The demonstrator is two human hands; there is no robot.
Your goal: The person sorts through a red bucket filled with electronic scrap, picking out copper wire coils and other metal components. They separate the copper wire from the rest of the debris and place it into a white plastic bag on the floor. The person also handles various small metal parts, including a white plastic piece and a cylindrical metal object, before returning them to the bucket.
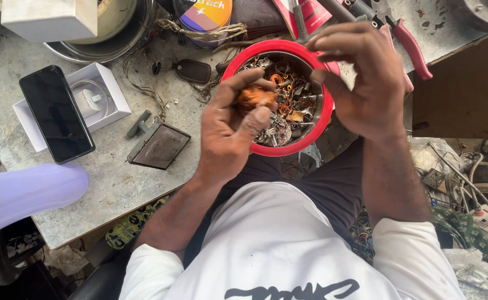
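Red bowl (243, 60) of metal scrap, on my counter (116, 183).
Left hand (230, 130) pinches an orange copper-wire clump (253, 98); right hand (360, 78) half-curled, fingertips at the rim, holding nothing I can see.

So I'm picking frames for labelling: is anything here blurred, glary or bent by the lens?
Head view: soft, even daylight, no harsh glare; the left hand and its orange clump look slightly motion-blurred; the red bowl and right hand are sharper; the table edges bow from wide-angle distortion.
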